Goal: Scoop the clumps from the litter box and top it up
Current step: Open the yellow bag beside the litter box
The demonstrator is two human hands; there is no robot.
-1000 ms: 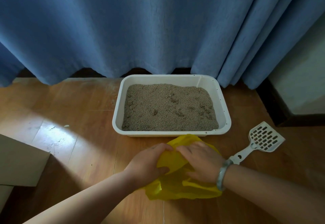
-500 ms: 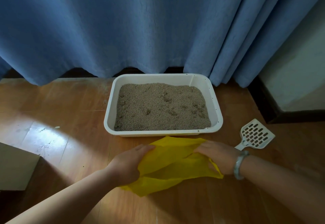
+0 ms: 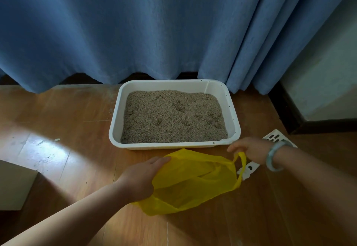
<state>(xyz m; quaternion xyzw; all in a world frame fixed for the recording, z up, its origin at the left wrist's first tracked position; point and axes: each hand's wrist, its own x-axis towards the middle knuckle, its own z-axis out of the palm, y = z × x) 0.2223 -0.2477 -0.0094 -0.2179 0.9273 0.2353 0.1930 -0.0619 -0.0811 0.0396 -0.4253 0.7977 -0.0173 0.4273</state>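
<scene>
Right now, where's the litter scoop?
In the head view the white scoop lies on the floor at the right, off the near right corner of the litter box, partly hidden behind the right hand beside the yellow bag.

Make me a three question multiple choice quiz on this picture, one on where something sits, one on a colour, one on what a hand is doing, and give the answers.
1. Where is the yellow bag relative to the litter box?
A. inside it
B. on the floor in front of it, nearer the person
C. hanging from a hook above it

2. What colour is the curtain?
A. green
B. white
C. blue

3. What is the right hand doing?
A. holding the bag's handle loop
B. resting empty on the floor
C. pressing into the litter

Answers:
1 B, the bag lies on the wood just short of the box's near rim.
2 C, blue folds hang behind the box.
3 A, the yellow loop comes out from under its curled fingers.
</scene>
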